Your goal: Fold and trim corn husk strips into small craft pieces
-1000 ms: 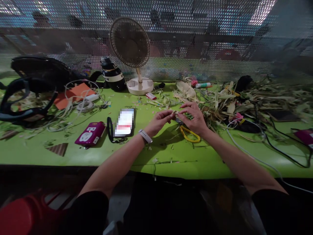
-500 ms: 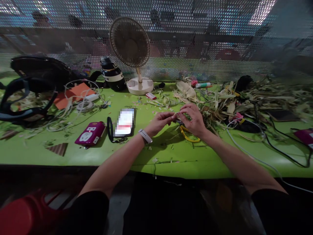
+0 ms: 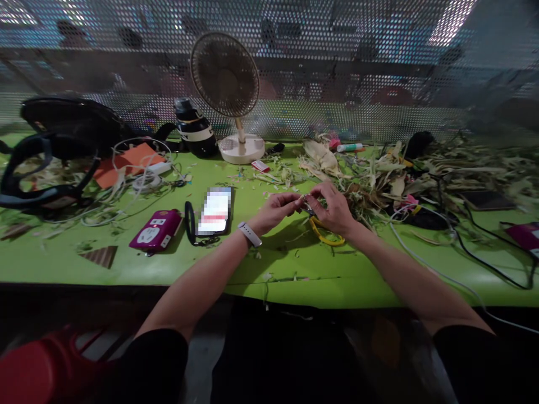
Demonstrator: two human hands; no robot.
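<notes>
My left hand [image 3: 275, 212], with a white band at the wrist, is closed in a pinch on something too small to make out. Its fingertips meet those of my right hand [image 3: 330, 209], whose fingers are also closed round something I cannot make out. Just below my right hand, a yellow-handled tool [image 3: 326, 235] shows on the green table [image 3: 286, 292]; its upper part is hidden by the hand. Dry husks and leaf strips [image 3: 322, 157] lie beyond and to the right of my hands.
A lit phone [image 3: 214, 210] and a magenta power block [image 3: 155, 231] lie left of my hands. Behind them stand a fan [image 3: 242, 148] and a black bottle [image 3: 196, 132]. Cables and a headset [image 3: 46, 196] are at far left, with more cables at right.
The fingers of my right hand have drawn closer together at the left fingertips. Both hands stay in nearly the same place.
</notes>
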